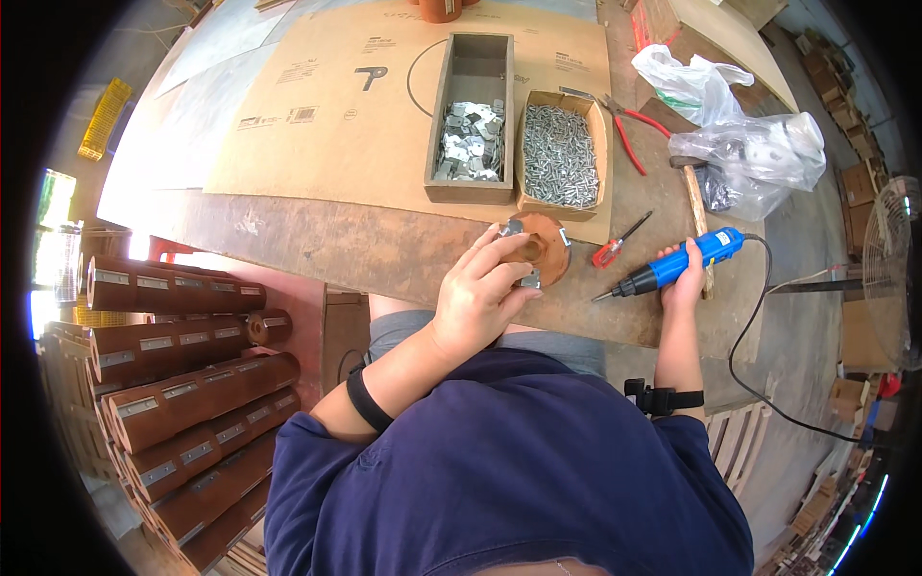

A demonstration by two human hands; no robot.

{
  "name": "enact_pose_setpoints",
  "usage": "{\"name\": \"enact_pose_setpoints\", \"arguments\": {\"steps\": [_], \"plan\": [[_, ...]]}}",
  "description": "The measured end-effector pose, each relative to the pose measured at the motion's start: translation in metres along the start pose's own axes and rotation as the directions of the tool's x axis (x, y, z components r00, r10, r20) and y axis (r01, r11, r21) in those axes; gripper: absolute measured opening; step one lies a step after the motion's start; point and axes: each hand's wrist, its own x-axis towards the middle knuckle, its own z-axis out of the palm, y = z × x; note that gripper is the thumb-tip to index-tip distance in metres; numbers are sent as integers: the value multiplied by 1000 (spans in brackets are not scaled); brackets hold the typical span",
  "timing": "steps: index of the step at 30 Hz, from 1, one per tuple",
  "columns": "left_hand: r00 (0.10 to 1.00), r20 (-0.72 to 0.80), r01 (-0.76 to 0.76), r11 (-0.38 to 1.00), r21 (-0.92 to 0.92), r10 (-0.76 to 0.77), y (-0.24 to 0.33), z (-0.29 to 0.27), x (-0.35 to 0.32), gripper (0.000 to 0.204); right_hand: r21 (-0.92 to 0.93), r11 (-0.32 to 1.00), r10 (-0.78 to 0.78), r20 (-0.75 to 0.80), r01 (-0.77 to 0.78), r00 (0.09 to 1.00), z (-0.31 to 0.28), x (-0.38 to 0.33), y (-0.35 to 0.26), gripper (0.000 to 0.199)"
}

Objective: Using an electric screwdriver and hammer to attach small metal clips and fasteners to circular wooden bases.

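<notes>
At the table's near edge my left hand [485,288] is closed over the top of a brown cylinder [554,245], seen end-on with a round hole in its middle. Small grey metal plates [530,279] sit at its rim beside my fingers. To the right, my right hand [684,278] grips a blue electric screwdriver [687,261], its black nose and bit pointing left toward the cylinder, apart from it. Beyond the cylinder stand a long grey box [480,62] holding loose metal plates [473,139] and a cardboard box [555,209] full of screws [559,154].
A red-handled screwdriver [609,253], red-handled pliers [629,144] and a hammer [695,197] lie right of the boxes, near plastic bags [768,154]. The power cord [738,370] hangs at the right. Stacked brown cylinders [202,389] with metal plates stand at the left.
</notes>
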Motion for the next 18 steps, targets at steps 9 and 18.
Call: {"name": "enact_pose_setpoints", "arguments": {"steps": [9, 18], "plan": [[999, -21, -34, 999, -17, 34, -4, 2, -2, 34, -4, 1000, -1, -5, 1, 1000, 0, 0, 0, 27], [999, -11, -44, 999, 4, 44, -4, 0, -2, 34, 0, 1000, 2, -4, -2, 1000, -1, 1, 0, 27]]}}
